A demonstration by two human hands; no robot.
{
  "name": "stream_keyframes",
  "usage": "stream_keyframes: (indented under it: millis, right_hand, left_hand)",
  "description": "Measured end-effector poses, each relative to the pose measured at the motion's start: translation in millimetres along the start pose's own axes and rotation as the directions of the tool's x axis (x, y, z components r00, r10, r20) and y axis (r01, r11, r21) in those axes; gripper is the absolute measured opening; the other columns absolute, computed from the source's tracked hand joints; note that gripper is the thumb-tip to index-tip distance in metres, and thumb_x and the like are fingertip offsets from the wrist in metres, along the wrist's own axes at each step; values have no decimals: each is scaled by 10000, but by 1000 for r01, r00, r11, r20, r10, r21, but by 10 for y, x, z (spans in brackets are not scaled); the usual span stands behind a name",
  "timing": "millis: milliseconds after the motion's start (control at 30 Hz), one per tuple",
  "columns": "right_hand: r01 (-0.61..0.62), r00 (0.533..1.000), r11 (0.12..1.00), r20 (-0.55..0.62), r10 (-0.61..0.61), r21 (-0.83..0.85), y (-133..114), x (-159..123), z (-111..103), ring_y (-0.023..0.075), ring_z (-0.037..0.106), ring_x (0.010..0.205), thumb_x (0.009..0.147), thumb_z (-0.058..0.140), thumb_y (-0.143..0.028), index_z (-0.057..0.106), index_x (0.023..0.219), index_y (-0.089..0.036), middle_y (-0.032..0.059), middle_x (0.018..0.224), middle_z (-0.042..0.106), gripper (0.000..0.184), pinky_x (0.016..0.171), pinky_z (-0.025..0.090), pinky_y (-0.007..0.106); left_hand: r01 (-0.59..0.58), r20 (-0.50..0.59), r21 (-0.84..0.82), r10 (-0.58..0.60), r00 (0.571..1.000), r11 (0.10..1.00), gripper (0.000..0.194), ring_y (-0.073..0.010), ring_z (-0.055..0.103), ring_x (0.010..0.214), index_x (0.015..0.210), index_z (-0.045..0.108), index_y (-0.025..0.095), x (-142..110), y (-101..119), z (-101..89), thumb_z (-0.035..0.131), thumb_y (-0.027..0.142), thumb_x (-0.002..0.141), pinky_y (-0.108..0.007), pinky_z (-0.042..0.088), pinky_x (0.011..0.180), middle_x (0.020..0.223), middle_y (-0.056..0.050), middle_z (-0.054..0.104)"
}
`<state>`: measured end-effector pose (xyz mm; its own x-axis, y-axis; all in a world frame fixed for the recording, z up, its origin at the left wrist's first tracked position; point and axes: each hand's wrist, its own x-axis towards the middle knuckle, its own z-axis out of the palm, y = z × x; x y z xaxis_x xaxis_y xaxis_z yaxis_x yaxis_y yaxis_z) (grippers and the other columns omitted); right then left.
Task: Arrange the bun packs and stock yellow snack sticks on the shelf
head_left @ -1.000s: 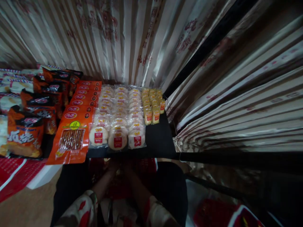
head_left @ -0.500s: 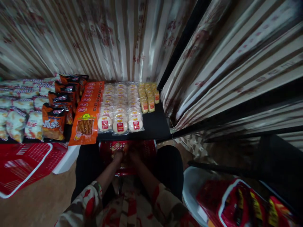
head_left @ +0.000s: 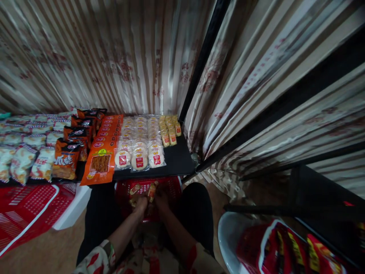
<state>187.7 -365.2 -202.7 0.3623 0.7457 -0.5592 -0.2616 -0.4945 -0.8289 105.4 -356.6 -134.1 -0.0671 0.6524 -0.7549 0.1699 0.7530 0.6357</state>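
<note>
Both of my hands reach into a red plastic basket point(head_left: 173, 186) resting on my lap below the edge of a black shelf point(head_left: 178, 161). My left hand point(head_left: 140, 203) and my right hand point(head_left: 160, 198) are closed together around small yellow-and-red snack packets point(head_left: 151, 191). More of these small packets point(head_left: 134, 189) lie loose in the basket. On the shelf stand rows of the same small yellow packets point(head_left: 169, 131), beside rows of round white cakes point(head_left: 139, 146) in clear wrap.
Orange sausage-stick packs point(head_left: 102, 152), dark orange chip bags point(head_left: 67, 160) and pale snack bags point(head_left: 21, 161) fill the shelf leftward. A red basket point(head_left: 25, 207) lies at the left, a white stool point(head_left: 232, 236) with red packages point(head_left: 285, 247) at the right. Striped curtains hang behind.
The camera has tilted down and drawn back, so the basket and my hands show more. My hands have lifted small packets up within the basket.
</note>
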Motion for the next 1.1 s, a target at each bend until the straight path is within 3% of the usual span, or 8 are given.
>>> stream_keyframes:
  millis: [133, 267, 400, 500, 667, 900, 1100]
  right_hand:
    - [83, 996, 996, -29, -84, -35, -114, -91, -131, 206, 647, 816, 603, 546, -204, 592, 868, -168, 73, 877, 680, 272, 747, 498, 318]
    - [276, 960, 949, -14, -281, -151, -197, -203, -279, 206, 629, 930, 620, 527, -159, 614, 948, -174, 74, 974, 679, 341, 871, 466, 339]
    - [389, 918, 896, 5, -397, -213, -255, -316, -442, 211, 598, 1027, 662, 520, -175, 609, 1054, -186, 79, 1093, 650, 402, 944, 432, 368]
    - [463, 881, 857, 19, -472, -227, -344, -402, -548, 213, 575, 1076, 714, 509, -222, 595, 1106, -197, 77, 1146, 627, 403, 961, 425, 373]
    - [538, 822, 783, -12, -570, -311, -601, -544, -647, 209, 596, 1033, 767, 513, -281, 603, 1092, -192, 84, 1113, 640, 348, 936, 446, 357]
    - [612, 752, 706, -13, -659, -356, -951, -551, -676, 197, 604, 1003, 800, 492, -294, 586, 1093, -202, 74, 1088, 646, 321, 891, 471, 335]
    - [666, 688, 641, -19, -726, -381, -1247, -390, -677, 189, 618, 939, 835, 423, -312, 548, 1143, -185, 94, 1075, 633, 356, 823, 496, 324]
  left_hand:
    - [-74, 53, -31, 75, 996, 997, 313, -110, 609, 573, 953, 572, 189, -54, 9, 95, 424, 36, 723, -198, 472, 567, 683, -2, 652]
    - [-194, -25, 104, 197, 980, 976, 279, -117, 617, 645, 971, 535, 170, -45, -44, 188, 463, 60, 724, -190, 460, 610, 767, -21, 660]
    - [-314, -17, 245, 328, 945, 917, 262, -141, 613, 731, 964, 520, 148, 3, -128, 260, 492, 93, 710, -208, 456, 653, 862, -61, 655]
    - [-430, 12, 310, 449, 894, 848, 199, -154, 607, 788, 922, 546, 165, -9, -112, 292, 476, 151, 736, -235, 454, 718, 889, -59, 652]
    - [-560, 32, 416, 603, 797, 717, 207, -195, 584, 879, 879, 592, 172, -163, 69, 331, 424, 238, 777, -307, 429, 817, 912, -75, 645]
    - [-639, 38, 250, 652, 757, 728, 298, -194, 585, 889, 965, 605, 167, -305, 368, 453, 405, 292, 781, -310, 445, 820, 954, -84, 634]
    - [-669, 60, 200, 672, 738, 716, 305, -182, 575, 905, 988, 605, 137, -376, 768, 548, 408, 259, 791, -305, 430, 867, 974, -95, 623]
